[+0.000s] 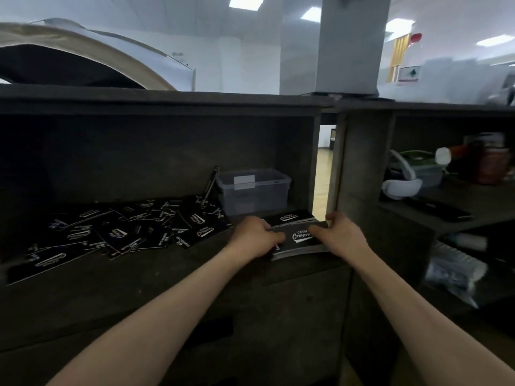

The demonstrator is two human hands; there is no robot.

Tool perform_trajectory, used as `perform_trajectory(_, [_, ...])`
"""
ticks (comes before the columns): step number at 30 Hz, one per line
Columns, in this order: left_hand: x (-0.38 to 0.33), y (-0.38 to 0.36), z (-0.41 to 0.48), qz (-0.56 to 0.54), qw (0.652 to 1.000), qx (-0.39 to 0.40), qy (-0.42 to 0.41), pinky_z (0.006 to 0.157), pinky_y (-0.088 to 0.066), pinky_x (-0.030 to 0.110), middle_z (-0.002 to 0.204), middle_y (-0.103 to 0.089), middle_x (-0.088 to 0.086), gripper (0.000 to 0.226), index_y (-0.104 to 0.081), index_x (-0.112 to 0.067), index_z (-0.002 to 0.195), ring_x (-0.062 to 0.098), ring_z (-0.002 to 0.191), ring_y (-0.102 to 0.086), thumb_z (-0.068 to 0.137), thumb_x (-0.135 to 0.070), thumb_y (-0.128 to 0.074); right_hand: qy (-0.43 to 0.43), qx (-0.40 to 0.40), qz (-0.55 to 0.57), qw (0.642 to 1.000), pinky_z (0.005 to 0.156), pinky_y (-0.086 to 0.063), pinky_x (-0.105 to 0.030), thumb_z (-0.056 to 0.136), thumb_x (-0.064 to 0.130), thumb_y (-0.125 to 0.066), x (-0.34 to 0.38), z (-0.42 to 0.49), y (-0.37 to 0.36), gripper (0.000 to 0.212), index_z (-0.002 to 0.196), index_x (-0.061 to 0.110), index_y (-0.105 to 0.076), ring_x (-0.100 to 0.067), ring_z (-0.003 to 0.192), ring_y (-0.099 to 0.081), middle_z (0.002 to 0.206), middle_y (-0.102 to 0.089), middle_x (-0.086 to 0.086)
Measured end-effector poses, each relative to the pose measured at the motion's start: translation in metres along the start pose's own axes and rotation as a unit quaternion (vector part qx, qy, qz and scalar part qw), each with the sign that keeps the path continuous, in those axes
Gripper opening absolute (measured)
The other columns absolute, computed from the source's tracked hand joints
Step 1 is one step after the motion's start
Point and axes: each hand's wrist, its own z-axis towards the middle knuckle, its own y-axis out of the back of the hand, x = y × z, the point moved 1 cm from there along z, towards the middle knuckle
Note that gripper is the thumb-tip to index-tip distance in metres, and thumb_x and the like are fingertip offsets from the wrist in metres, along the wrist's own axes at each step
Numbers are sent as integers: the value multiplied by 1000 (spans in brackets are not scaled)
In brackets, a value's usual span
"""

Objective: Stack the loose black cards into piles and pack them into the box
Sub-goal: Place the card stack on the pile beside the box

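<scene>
Loose black cards (119, 232), white script logo and print: strewn over left of tabletop (167, 271), overlapping, at all angles, mostly flat. Squared pile (299, 242) of same cards, logo face up, gripped at both ends between left hand (255, 236) and right hand (344, 235), toward right of tabletop. Second pile (291, 217) just behind, lying flat. Box (252, 190): translucent grey plastic, white label, lid seemingly on, upright at back, just beyond piles.
</scene>
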Motion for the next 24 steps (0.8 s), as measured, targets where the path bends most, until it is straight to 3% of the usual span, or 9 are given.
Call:
perform_trajectory(2, [1, -6, 3, 47, 998, -26, -23, 64, -48, 24, 87, -68, -5, 18, -68, -23, 87, 5, 75, -60, 86, -38, -77, -1, -9, -10, 1000, 85, -45, -32, 82, 50, -67, -6, 5, -2, 74, 141, 14, -41, -27, 116, -57, 131, -58, -9])
perform_trajectory(5, [13, -6, 4, 91, 991, -84, -48, 79, -48, 30, 103, -57, -4, 37, -61, -20, 102, 13, 94, -57, 83, -46, -79, -2, -25, -28, 999, 87, -50, -37, 80, 54, -68, -10, 8, -12, 77, 140, 15, -42, -27, 112, -59, 129, -60, -9])
perform_trajectory(7, [21, -3, 2, 91, 991, -85, -59, 79, -45, 29, 103, -54, -4, 41, -57, -21, 102, 15, 97, -55, 84, -52, -77, 18, -68, -85, 994, 87, -52, -40, 77, 56, -70, -6, 5, -16, 77, 138, 16, -44, -28, 111, -59, 127, -59, -9])
perform_trajectory(10, [33, 10, -6, 64, 991, -71, -97, 72, -47, 25, 97, -63, -8, 34, -58, -25, 100, 10, 91, -62, 90, -56, -69, 116, -159, -136, 971, 89, -48, -39, 79, 42, -72, 14, -3, -22, 60, 132, 20, -50, -26, 112, -55, 123, -57, -7])
perform_trajectory(13, [48, 49, -17, 92, 984, -92, -122, 74, -54, 30, 90, -65, -11, 25, -60, -29, 102, 7, 85, -63, 96, -53, -61, 246, -180, -58, 951, 85, -48, -31, 84, 32, -68, 54, -15, -44, 40, 121, 23, -58, -17, 103, -57, 113, -59, 1])
perform_trajectory(16, [81, 112, -24, 217, 962, -126, -103, 79, -57, 37, 92, -68, -9, 25, -62, -30, 105, 12, 89, -66, 94, -52, -63, 339, -96, -30, 936, 79, -49, -25, 83, 31, -69, 102, -18, -84, 28, 110, 24, -64, -11, 96, -60, 107, -61, 5])
perform_trajectory(18, [116, 155, -31, 330, 933, -143, -20, 92, -53, 38, 119, -66, 0, 46, -59, -29, 122, 21, 114, -61, 91, -63, -60, 375, -2, -46, 926, 78, -46, -26, 85, 37, -68, 136, -13, -114, 32, 114, 25, -63, -15, 102, -60, 113, -59, 2])
perform_trajectory(21, [176, 210, -48, 433, 872, -125, 194, 116, -30, 55, 163, -24, 15, 99, -24, -26, 157, 37, 152, -21, 82, -88, -40, 336, 160, -130, 919, 99, -42, -33, 85, 60, -61, 180, 3, -163, 70, 143, 26, -41, -26, 129, -45, 145, -39, -7])
perform_trajectory(24, [226, 246, -59, 367, 873, -78, 312, 123, -7, 63, 170, 11, 13, 119, 4, -35, 162, 40, 156, 11, 67, -101, -26, 255, 243, -253, 901, 118, -17, -54, 79, 82, -42, 202, 20, -214, 98, 155, 32, -4, -37, 148, -6, 163, 3, -10])
